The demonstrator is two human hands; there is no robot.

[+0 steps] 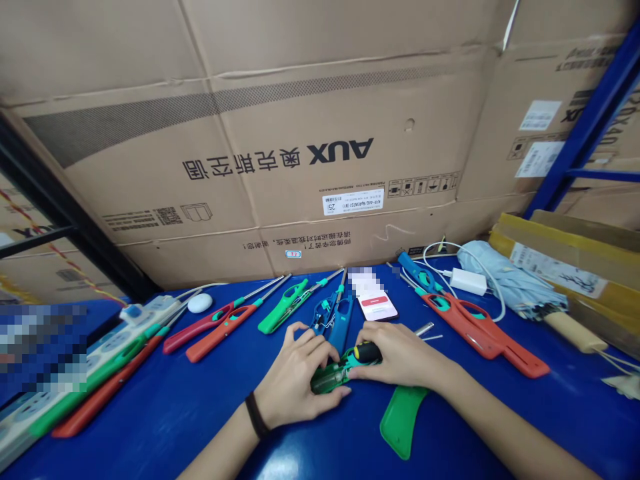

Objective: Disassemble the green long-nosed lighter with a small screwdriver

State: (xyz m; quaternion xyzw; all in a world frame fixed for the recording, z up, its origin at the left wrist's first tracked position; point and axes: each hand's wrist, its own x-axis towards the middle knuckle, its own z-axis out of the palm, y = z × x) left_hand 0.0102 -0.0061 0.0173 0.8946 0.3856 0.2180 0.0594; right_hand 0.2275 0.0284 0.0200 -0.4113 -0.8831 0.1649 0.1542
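My left hand (300,373), with a dark band at the wrist, is closed around an opened green gas lighter (327,380) on the blue table. Its clear fuel tank shows between the fingers. My right hand (403,353) grips a screwdriver (367,353) by its black and yellow handle, over the same lighter; the screwdriver's tip is hidden. A loose green shell half (401,421) lies below my right hand. Just beyond my hands are an opened blue lighter (325,313) and a blue shell piece (341,323).
A phone (377,307) lies behind my hands. Red lighters (220,333) and an opened green one (283,310) lie left, near a power strip (113,347). More red lighters (465,323), a white charger (469,281) and a folded umbrella (515,280) are right. Cardboard (280,120) stands behind.
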